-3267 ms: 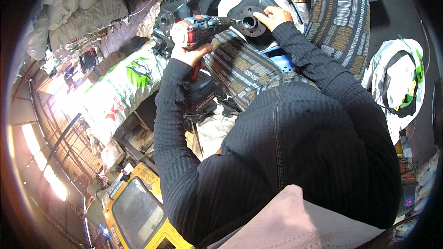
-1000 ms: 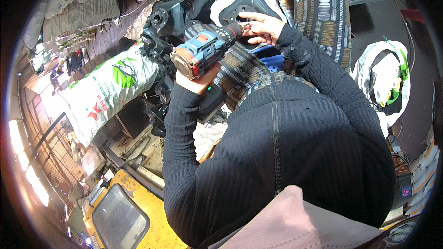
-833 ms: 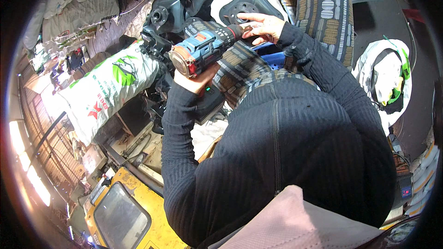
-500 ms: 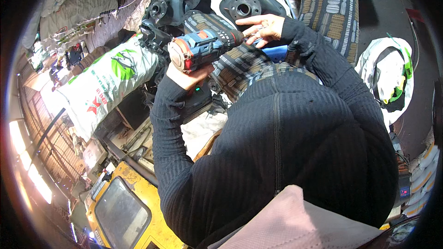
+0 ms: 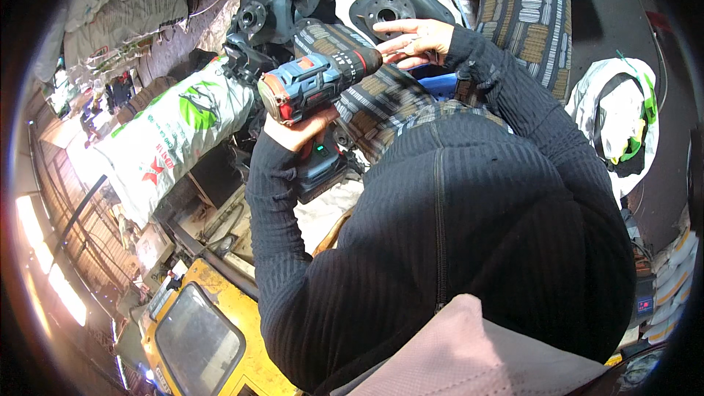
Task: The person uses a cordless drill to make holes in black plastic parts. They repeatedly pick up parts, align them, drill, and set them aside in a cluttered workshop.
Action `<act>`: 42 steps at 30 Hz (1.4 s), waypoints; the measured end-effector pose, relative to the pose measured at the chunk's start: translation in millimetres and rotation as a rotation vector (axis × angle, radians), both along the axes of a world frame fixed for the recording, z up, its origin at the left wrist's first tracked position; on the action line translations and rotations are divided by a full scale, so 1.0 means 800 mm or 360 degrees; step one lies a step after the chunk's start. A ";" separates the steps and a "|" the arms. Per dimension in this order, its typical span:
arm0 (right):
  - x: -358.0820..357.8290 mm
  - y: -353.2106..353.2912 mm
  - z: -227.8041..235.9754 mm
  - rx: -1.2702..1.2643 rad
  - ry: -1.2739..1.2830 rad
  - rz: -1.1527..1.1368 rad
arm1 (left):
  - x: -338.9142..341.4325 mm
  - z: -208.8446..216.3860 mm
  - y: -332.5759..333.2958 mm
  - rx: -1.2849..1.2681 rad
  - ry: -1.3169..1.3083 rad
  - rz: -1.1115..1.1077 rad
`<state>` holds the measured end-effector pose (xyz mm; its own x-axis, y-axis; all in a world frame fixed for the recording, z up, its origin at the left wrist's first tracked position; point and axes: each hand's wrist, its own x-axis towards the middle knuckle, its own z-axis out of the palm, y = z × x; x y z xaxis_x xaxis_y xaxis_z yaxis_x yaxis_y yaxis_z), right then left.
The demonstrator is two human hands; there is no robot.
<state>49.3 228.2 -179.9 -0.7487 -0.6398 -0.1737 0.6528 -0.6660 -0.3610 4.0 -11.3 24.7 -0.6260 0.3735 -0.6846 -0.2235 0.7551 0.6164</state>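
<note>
A blue and black cordless drill (image 5: 312,84) with red trim lies across in front of me, its chuck pointing right. My left hand (image 5: 299,130) is wrapped round its handle, and the dark battery base shows below. At the chuck's nose is my right hand (image 5: 419,38), its fingers stretched out and apart. Their tips overlap the nose; whether they touch it or pinch something small there I cannot make out. Beneath both hands is the patterned fabric (image 5: 385,99) over my legs, dark with grey and brown stripes. A bit of blue (image 5: 440,86) shows under the right wrist.
Beyond my hands are several dark metal hub parts (image 5: 253,18), and a square flanged one (image 5: 389,11) on white sacking. A printed white sack (image 5: 176,132) lies left, above a yellow panel with a window (image 5: 249,323). An open white bag (image 5: 620,121) stands right.
The drill has tilted and shifted slightly left, bringing its battery base into clearer view. My right hand stays by the chuck, its fingers moved a little.
</note>
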 end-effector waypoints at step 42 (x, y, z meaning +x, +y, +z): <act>-0.019 -0.045 -0.082 0.1325 -0.0651 -0.0954 | -0.037 -0.072 0.054 -0.0709 0.0134 -0.0656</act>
